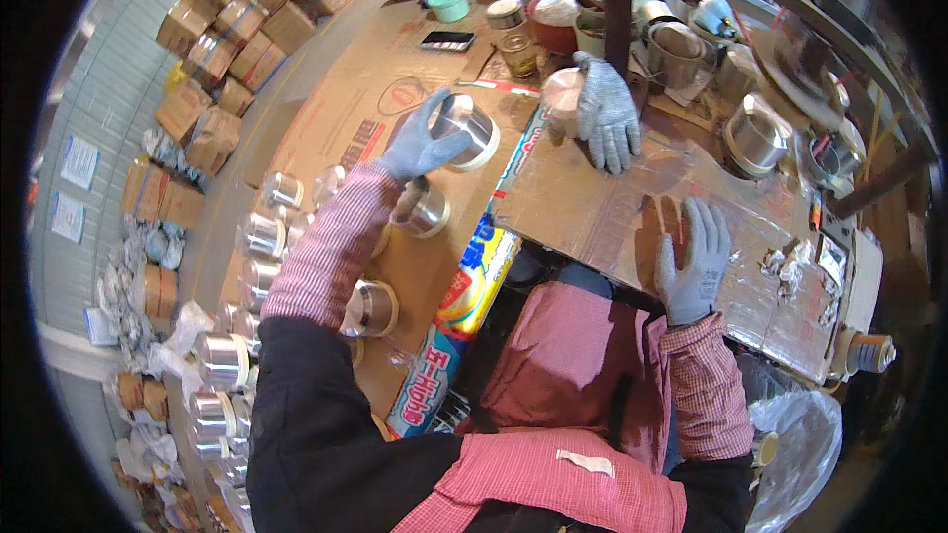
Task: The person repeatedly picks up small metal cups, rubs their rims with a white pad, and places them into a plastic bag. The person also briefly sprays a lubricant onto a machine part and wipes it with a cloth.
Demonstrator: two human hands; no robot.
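My left hand [420, 145], in a grey-blue work glove, has its thumb and fingers spread around a shiny metal canister [464, 126] with a cream rim. The canister sits tilted over the cardboard-covered table [326, 128]. Just below that hand is a second metal canister [423, 209], partly hidden by my wrist. My right hand [696, 262], gloved too, is open with fingers apart over the cardboard sheet [573, 207] and holds nothing. Beyond it, a loose grey glove [605, 114] lies against a round coppery-topped can [562, 99].
Several metal canisters [219, 360] stand in rows on the left. Another metal pot [755, 138] stands at right. Jars, a green bowl [448, 4] and a phone [447, 41] are at the back. A dark metal post [617, 5] rises beyond the glove. Cardboard boxes [212, 64] are stacked far left.
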